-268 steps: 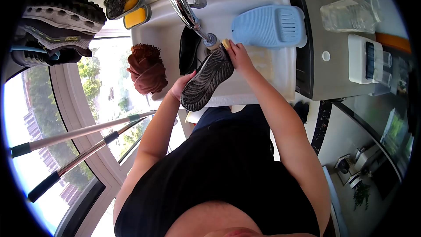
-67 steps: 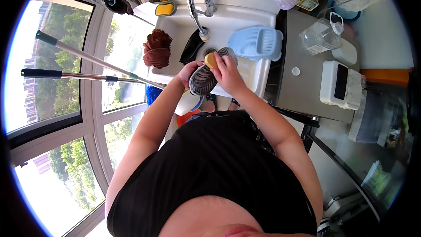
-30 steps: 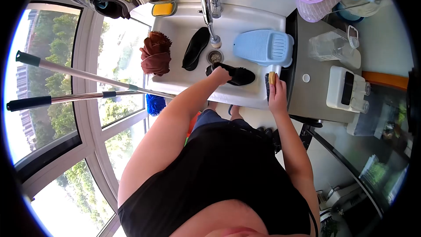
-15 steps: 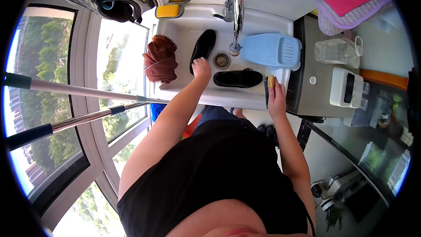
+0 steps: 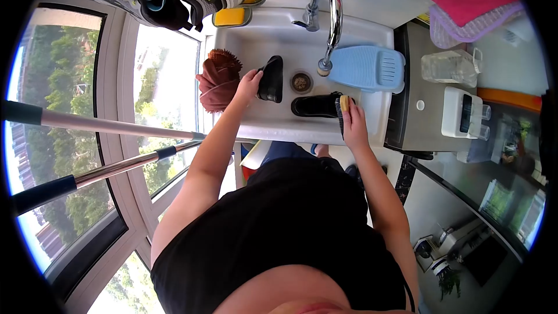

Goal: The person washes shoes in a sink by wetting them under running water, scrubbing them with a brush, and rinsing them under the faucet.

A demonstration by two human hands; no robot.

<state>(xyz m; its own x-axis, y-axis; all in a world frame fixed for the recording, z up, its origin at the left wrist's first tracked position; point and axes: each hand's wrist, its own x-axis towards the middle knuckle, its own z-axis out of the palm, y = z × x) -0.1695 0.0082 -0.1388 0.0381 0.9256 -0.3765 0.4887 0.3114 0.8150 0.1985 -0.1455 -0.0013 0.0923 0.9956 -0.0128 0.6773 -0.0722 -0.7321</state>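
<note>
My left hand [image 5: 249,85] is closed on the edge of a black shoe [image 5: 271,80], tilted in the left part of the white sink [image 5: 279,129]. A second black shoe [image 5: 314,106] lies in the sink near its front edge, below the drain [image 5: 301,82]. In my right hand [image 5: 353,121] is a scrub brush [image 5: 343,104] with a wooden back and dark bristles, held at the right end of that second shoe. Whether the bristles touch the shoe is unclear.
The faucet [image 5: 335,29] arches over the sink. A blue washboard [image 5: 368,68] leans at the sink's right. Brown cloth [image 5: 219,84] sits on the left rim, below a yellow sponge [image 5: 229,17]. Two poles [image 5: 116,126] cross at left. A clear jug [image 5: 447,68] stands on the right counter.
Both shoes now lie in the sink; earlier my hands held one. My left hand moved from it to the left shoe, which is now tilted. The brush has come leftward to the other shoe.
</note>
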